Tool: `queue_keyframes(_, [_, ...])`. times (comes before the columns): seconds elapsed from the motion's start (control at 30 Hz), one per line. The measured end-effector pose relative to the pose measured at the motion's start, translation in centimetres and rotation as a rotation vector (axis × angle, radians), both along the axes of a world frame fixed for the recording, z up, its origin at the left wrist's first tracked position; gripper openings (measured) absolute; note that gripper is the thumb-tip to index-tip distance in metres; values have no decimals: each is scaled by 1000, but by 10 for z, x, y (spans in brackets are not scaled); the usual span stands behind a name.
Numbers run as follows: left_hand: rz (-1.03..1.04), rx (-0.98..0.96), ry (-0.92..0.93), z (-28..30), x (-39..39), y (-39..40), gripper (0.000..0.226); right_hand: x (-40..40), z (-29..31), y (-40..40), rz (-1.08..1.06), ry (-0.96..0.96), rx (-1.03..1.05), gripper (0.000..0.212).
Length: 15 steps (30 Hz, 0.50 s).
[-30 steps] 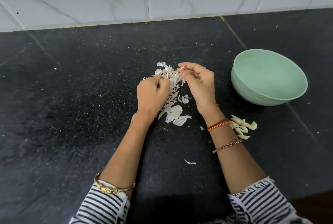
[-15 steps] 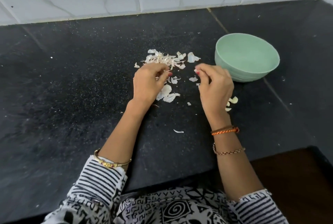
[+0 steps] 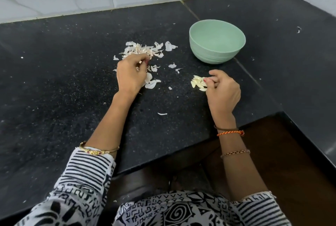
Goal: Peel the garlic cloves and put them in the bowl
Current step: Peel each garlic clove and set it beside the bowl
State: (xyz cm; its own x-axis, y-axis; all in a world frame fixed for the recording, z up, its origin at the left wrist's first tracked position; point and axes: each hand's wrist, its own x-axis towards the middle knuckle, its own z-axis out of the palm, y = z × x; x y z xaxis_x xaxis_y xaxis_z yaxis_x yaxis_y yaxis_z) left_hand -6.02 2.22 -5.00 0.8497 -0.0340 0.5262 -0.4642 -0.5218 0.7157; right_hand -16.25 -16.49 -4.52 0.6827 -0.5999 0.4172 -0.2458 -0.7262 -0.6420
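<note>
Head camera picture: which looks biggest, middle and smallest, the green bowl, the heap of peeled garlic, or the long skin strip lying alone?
1. green bowl
2. heap of peeled garlic
3. long skin strip

The order looks clear.

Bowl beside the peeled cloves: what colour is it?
Pale mint green, plain; the bowl shows best in the head view.

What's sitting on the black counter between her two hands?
In the head view, a few loose white garlic skin flakes lie between the left hand and right hand; otherwise bare black counter.
</note>
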Motion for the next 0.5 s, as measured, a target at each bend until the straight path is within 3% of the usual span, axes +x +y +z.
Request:
queue_keyframes(0.17, [16,-24,41,0,-2,2,17,1,-4,-1,46,-3,-96,17])
queue_keyframes(0.33, [41,-60,20,0,-4,4,22,3,-4,1,58,-120,-35,20])
queue_keyframes(0.5, [160,-79,71,1,0,11,23,24,9,34,322,-199,-7,16])
